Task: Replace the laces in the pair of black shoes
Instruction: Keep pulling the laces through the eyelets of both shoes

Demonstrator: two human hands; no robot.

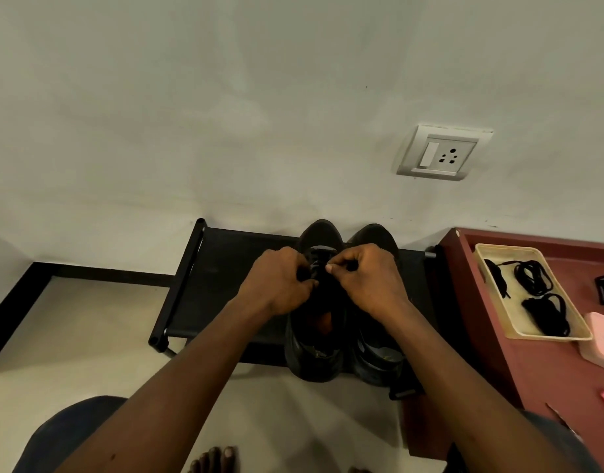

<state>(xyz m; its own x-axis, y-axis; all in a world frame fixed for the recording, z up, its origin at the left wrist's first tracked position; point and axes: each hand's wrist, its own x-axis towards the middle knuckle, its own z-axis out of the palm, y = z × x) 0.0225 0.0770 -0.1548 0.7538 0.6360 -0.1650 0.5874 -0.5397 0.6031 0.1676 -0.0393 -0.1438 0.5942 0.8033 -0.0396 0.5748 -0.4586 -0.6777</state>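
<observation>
The step in hand looked like working the lace (318,264) through the eyelets of the left shoe (319,233), and it is best done one crossing at a time; loosen each crossing near the eyelet rather than tugging the far end, keep the shoe pressed on the shoe rack (205,285) so it does not tip, and keep both sides even; whether the lace was coming out or going in could not be told, black on black.

Left of centre in the frame, the left hand (276,285) was closed, its fingers curled in over the lacing and pinching at the lace, though the grip itself was partly hidden; just right of it, over the same shoe, the right hand (365,281) was closed too, thumb and forefinger nipped together at the lace, the other fingers tucked under.

The right shoe (375,233) stood touching the left shoe, partly under the right wrist, untouched by the fingers; at the right edge of the frame, spare laces (534,278) lay coiled in a tray (517,317) on the counter (532,387), well apart from both hands.
</observation>
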